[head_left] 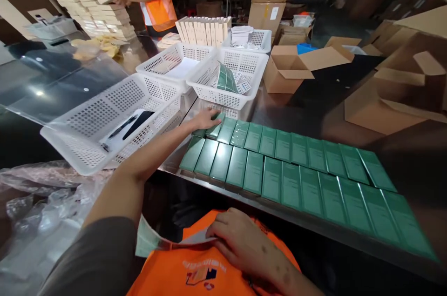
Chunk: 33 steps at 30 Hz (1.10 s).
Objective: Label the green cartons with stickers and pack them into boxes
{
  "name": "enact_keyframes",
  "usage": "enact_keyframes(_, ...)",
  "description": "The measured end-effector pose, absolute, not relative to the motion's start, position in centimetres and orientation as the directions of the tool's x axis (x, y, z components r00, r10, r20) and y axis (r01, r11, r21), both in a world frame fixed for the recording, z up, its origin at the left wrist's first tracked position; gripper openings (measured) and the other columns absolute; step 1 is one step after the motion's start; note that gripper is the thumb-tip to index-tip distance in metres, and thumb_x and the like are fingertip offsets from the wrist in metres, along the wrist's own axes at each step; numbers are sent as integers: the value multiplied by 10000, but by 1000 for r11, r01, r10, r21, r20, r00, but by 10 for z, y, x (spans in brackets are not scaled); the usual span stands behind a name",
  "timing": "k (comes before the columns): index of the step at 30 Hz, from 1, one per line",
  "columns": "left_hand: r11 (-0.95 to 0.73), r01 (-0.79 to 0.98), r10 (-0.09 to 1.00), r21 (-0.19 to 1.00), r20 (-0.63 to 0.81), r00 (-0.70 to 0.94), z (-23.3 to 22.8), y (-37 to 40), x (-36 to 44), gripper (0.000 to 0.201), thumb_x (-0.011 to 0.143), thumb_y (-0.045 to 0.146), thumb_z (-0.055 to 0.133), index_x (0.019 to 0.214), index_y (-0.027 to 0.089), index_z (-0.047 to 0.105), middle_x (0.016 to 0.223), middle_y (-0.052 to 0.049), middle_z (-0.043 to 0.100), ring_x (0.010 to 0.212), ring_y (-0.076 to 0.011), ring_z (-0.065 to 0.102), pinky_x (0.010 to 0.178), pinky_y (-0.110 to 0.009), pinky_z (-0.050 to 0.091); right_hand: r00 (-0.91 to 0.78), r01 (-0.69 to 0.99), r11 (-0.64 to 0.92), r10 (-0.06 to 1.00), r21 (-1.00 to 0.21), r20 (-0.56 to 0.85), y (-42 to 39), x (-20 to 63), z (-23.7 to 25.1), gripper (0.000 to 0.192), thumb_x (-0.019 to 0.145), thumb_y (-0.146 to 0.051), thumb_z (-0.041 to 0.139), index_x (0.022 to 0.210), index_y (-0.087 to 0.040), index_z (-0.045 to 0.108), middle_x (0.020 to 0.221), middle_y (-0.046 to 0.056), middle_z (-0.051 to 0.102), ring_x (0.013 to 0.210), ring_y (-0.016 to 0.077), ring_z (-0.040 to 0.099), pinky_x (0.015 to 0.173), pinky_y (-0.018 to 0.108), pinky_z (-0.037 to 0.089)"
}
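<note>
White basket [104,121] lay just left of the left hand [206,119], dark pens inside; left hand reached forward, fingers flat and spread on the leftmost green boxes [279,165], gripping nothing; boxes ran in two rows across the bench [307,105] rightward from that hand; right hand [240,240] rested low against the orange vest, fingers loosely curled on a paper sheet [157,240]; cardboard cartons [300,68] beyond, further right.
</note>
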<state>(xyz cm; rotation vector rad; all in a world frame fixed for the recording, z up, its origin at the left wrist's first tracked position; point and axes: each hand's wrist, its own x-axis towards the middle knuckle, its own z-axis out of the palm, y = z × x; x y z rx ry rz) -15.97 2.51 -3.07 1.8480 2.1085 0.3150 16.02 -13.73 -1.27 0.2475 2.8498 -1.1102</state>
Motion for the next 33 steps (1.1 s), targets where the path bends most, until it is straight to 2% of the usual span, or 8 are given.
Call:
enact_keyframes(3,203,896,979,394,-74,-190,-32,24,-158,610,915,511,592,1416,164,576,1379,-174,605,1300,-321,571,1142,-402,416,-987,160,706,98,-690,-129,-133,155,-18,152,947,-187,550,1027,-226,674,1026,5,710,932,170,621,830,316,398)
enact_keyframes(8,251,858,965,448,-48,-257,-31,27,-154,515,869,460,701,1327,226,662,1385,-108,596,1325,-286,541,1177,-365,384,-995,88,698,26,-710,-98,-124,144,-26,119,899,-184,578,979,-210,662,971,6,704,907,178,633,808,315,402)
enact_keyframes(13,283,819,954,500,-62,-292,-28,34,-155,500,831,430,755,1286,233,694,1413,-86,566,1330,-290,536,1185,-381,374,-998,56,654,20,-755,-57,-115,142,-34,136,926,-202,552,1005,-219,661,982,10,705,925,184,630,825,310,403)
enact_keyframes(18,311,783,944,538,-77,-321,-27,31,-154,488,816,415,753,1269,244,690,1306,-89,626,1214,-285,605,1121,-409,436,-998,59,619,38,-783,-45,-109,143,-41,134,936,-220,545,985,-205,668,971,29,703,918,190,627,829,317,403)
enact_keyframes(23,326,754,939,570,-100,-330,-33,24,-156,448,724,353,813,1139,209,722,1172,-86,688,1153,-291,616,1071,-437,464,-996,82,585,83,-807,-41,-105,145,-46,134,950,-234,538,986,-201,662,963,30,699,910,186,630,802,308,408)
enact_keyframes(26,327,741,937,587,-102,-333,-34,24,-161,359,724,394,812,1030,217,751,1181,-86,690,1174,-294,611,1088,-456,455,-996,84,580,80,-810,-46,-103,144,-45,117,939,-227,553,967,-198,662,954,28,700,911,186,632,802,307,414)
enact_keyframes(29,347,726,923,593,-80,-376,-28,16,-166,475,775,470,771,1186,237,723,1386,-119,600,1321,-333,534,1148,-510,398,-995,100,572,83,-814,-63,-102,145,-43,121,950,-232,550,957,-198,666,949,27,698,911,184,635,798,304,423)
enact_keyframes(33,366,658,890,658,-40,-454,-19,-31,-176,802,841,620,664,1504,214,469,1573,-171,439,1492,-374,348,1211,-581,304,-992,117,564,113,-817,-64,-99,150,-44,127,961,-243,556,980,-203,675,949,28,692,903,182,641,786,299,445)
